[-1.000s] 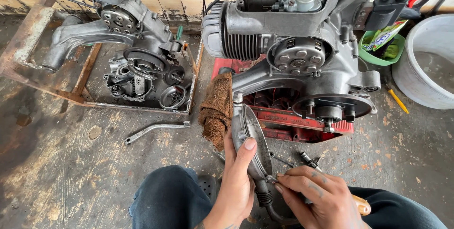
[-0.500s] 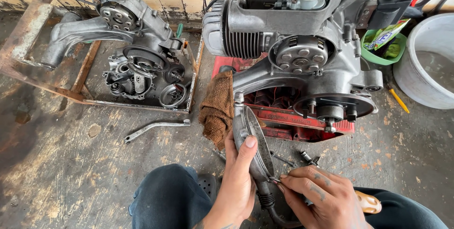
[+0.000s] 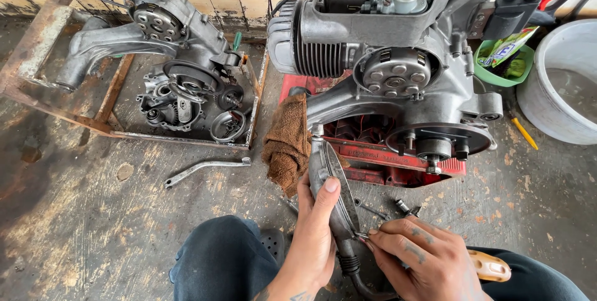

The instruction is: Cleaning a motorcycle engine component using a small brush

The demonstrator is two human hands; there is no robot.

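Fingers of the left hand are wrapped closed around a grey oval metal cover plate, thumb pressed along its edge. The right hand is pinched shut on a small metal part at the plate's lower edge, just above a black ribbed cable boot. Behind it, a brown rag hangs beside the large grey engine. Compared with 0.5 s earlier, both grips are unchanged; the view has shifted slightly.

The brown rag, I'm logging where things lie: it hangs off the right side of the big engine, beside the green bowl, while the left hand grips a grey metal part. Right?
Not quite. The head view shows the brown rag on the big engine's left side, far from the green bowl. The left hand does grip the grey metal part.
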